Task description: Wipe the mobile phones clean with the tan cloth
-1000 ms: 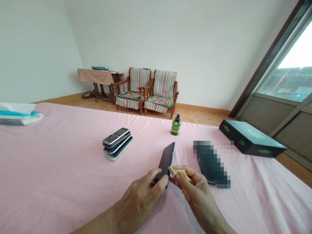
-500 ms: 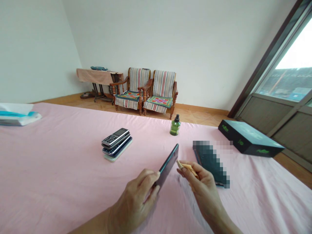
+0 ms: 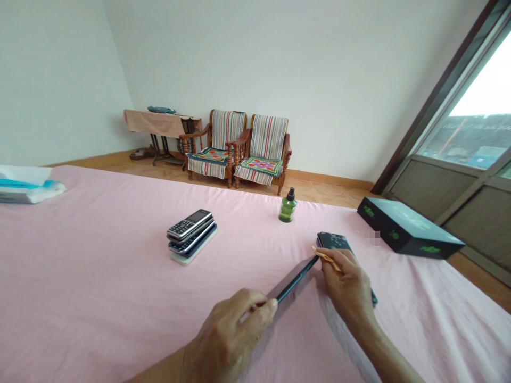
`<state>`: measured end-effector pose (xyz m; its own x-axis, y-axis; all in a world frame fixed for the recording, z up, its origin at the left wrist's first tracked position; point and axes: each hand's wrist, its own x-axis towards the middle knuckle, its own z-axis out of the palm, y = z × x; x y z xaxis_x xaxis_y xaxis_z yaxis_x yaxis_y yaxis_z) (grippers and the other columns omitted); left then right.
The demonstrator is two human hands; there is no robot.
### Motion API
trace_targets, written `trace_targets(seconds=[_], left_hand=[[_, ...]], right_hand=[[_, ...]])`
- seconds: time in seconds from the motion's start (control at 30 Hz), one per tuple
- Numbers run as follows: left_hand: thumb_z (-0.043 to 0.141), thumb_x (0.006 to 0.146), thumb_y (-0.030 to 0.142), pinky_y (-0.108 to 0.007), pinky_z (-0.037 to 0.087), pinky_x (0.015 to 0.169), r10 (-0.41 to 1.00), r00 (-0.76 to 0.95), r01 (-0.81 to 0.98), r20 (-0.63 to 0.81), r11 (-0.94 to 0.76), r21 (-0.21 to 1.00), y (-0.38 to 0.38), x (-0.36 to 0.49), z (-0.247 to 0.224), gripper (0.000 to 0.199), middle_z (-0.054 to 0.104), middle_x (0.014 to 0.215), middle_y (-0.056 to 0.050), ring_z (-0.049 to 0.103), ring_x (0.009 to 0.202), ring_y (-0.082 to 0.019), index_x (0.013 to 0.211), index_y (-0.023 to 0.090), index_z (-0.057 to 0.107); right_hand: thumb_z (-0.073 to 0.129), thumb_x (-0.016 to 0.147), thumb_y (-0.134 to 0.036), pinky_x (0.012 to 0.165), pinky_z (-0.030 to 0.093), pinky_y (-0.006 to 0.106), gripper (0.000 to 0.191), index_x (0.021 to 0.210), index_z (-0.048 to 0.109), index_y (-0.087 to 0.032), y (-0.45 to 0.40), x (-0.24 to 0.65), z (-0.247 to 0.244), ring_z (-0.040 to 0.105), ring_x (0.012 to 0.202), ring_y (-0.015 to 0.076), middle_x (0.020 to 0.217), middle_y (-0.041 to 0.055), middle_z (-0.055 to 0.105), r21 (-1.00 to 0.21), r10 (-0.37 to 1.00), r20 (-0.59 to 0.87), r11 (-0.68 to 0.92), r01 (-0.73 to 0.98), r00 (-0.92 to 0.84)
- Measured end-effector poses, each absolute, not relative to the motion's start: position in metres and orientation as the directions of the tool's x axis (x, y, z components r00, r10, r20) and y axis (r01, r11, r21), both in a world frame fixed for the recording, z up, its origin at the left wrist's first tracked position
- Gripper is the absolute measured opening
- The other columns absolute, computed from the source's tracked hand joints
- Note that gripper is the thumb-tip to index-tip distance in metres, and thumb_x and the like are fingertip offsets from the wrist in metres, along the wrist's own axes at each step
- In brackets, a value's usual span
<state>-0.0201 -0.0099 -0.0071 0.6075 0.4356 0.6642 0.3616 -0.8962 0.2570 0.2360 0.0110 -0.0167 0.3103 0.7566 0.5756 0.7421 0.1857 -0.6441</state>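
Observation:
My left hand (image 3: 235, 327) is closed on the near end of a dark, thin smartphone (image 3: 297, 279), tilted with its narrow edge toward me above the pink sheet. A small yellowish cloth (image 3: 328, 259) is pinched in my right hand (image 3: 349, 287), at the phone's far end. Beneath and behind that hand, partly hidden, lies a dark stack of phones (image 3: 334, 240) with a speckled top. Farther left sits another stack of phones (image 3: 192, 234), a silver-and-black keypad phone on top.
A green spray bottle (image 3: 287, 206) stands beyond the phone. At the right is a black box (image 3: 407, 226) with green lettering, and at the far left a tissue pack (image 3: 30, 189). The pink sheet (image 3: 99, 266) ends before two wooden armchairs (image 3: 227, 143).
The held phone has turned from standing steeply to lying lower, its far end now to the right. My right hand has moved right and up with the cloth, meeting that far end.

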Motion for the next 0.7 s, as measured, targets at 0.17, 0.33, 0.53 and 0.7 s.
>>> trace_targets(seconds=[0.17,0.33,0.53,0.7], left_hand=[[0.044,0.095,0.006,-0.026,0.058,0.061,0.420,0.608,0.380,0.674,-0.899,0.218,-0.012,-0.020,-0.005,0.030,0.065,0.088,-0.010,0.065,0.073,-0.017,0.122,0.014,0.056],[0.045,0.095,0.006,-0.024,0.058,0.061,0.413,0.600,0.371,0.685,-0.902,0.219,-0.011,-0.019,-0.006,0.031,0.065,0.088,-0.009,0.065,0.074,-0.017,0.122,0.015,0.056],[0.044,0.097,0.007,-0.027,0.058,0.067,0.474,0.573,0.348,0.669,-0.879,0.326,-0.008,-0.018,-0.012,0.024,0.064,0.090,-0.010,0.064,0.080,-0.018,0.115,0.013,0.058],[0.045,0.096,0.006,-0.027,0.057,0.069,0.533,0.534,0.376,0.656,-0.845,0.380,-0.006,-0.018,-0.023,0.029,0.063,0.097,-0.011,0.064,0.085,-0.019,0.121,0.016,0.055]], right_hand=[[0.050,0.088,-0.026,0.067,0.047,0.032,0.026,0.101,0.070,-0.018,0.008,0.233,-0.023,0.060,0.076,0.0195,0.089,0.0073,0.061,-0.576,0.740,0.625,0.222,0.787,0.249],[0.049,0.089,-0.023,0.063,0.047,0.030,0.026,0.106,0.069,-0.018,0.004,0.228,-0.023,0.059,0.074,0.0177,0.087,0.0066,0.058,-0.543,0.707,0.671,0.264,0.797,0.223],[0.050,0.089,-0.017,0.063,0.048,0.027,0.025,0.105,0.069,-0.020,-0.002,0.207,-0.018,0.059,0.075,0.0170,0.086,0.0060,0.058,-0.549,0.691,0.702,0.371,0.749,0.173],[0.046,0.089,-0.011,0.066,0.050,0.026,0.033,0.110,0.068,-0.023,-0.009,0.181,-0.015,0.060,0.080,0.0178,0.088,0.0067,0.059,-0.590,0.721,0.688,0.492,0.640,0.080]])
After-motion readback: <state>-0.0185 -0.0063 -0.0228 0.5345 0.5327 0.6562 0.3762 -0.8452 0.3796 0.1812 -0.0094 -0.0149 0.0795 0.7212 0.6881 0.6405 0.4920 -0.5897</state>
